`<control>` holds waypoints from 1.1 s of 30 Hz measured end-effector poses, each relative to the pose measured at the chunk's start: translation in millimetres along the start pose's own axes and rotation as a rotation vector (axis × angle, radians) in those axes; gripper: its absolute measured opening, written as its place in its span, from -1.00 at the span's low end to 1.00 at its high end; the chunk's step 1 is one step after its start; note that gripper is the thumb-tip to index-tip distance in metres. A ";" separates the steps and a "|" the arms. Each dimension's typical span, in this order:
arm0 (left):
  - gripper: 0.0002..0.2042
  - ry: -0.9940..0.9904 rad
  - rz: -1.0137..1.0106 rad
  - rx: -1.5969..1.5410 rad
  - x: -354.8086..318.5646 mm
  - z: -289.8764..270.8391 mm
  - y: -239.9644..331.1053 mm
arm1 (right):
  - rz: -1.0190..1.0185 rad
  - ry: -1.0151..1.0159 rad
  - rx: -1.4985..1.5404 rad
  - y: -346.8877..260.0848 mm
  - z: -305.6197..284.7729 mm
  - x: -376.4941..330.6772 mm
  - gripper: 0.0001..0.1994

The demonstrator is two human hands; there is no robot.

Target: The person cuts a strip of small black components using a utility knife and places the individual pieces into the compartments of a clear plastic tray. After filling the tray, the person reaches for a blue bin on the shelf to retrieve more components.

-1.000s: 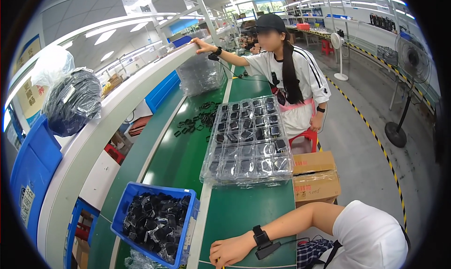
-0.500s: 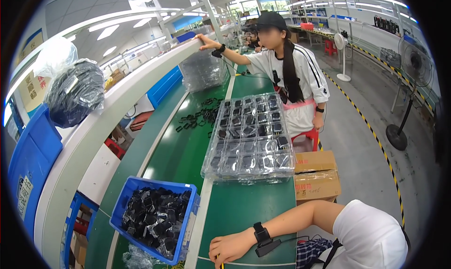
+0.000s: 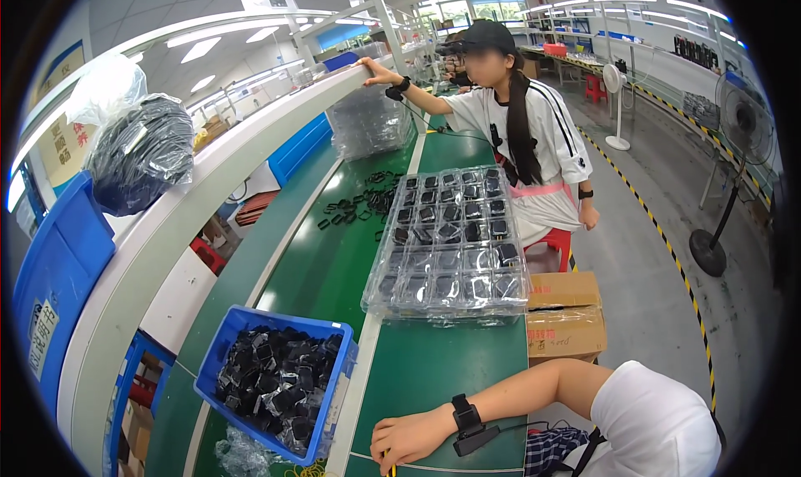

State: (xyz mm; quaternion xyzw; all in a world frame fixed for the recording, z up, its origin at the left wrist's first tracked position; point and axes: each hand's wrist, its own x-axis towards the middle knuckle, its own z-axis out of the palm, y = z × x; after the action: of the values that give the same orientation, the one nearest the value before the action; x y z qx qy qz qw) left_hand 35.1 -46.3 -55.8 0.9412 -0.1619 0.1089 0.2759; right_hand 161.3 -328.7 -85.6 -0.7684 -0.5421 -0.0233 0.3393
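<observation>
My right hand (image 3: 410,440) rests on the green bench top (image 3: 450,373) at the bottom of the view, fingers curled down. A thin yellow thing (image 3: 392,469) shows at its fingertips, cut off by the lower edge; its kind I cannot tell. A black wrist device (image 3: 469,419) with a cable sits on that wrist. My left hand is out of view. Left of my right hand stands a blue bin (image 3: 344,364) full of small black square pieces (image 3: 279,381), some in clear film. Beyond lies a stack of clear plastic trays (image 3: 446,289), black pieces in its pockets.
Across the trays a co-worker (image 3: 521,135) in a black cap sits, one hand on the white shelf rail (image 3: 250,102). Loose black frames (image 3: 367,200) lie on the green belt. Cardboard boxes (image 3: 566,318) stand right of the bench. A blue tub (image 3: 62,285) hangs at left.
The view has shifted slightly, so the background sits a little further right. The co-worker's lowered hand has moved slightly outward. My right hand stays in place.
</observation>
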 end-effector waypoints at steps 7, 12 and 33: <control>-0.51 -0.099 -0.082 0.008 -1.0 -1.9 -3.4 | -0.003 0.003 -0.010 1.6 1.8 -0.6 -0.77; -0.46 -0.182 -0.107 0.133 3.6 -5.9 13.8 | -0.002 0.000 -0.004 3.2 2.6 -2.1 -0.76; -0.45 -0.095 0.045 0.047 -0.1 3.3 -4.9 | -0.009 0.020 -0.058 4.3 6.7 -1.7 -0.75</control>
State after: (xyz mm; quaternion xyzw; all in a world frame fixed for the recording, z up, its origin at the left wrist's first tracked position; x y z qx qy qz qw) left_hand 37.2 -44.2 -60.9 0.9476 -0.1935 0.0742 0.2433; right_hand 162.1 -327.2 -93.6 -0.7751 -0.5413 -0.0484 0.3223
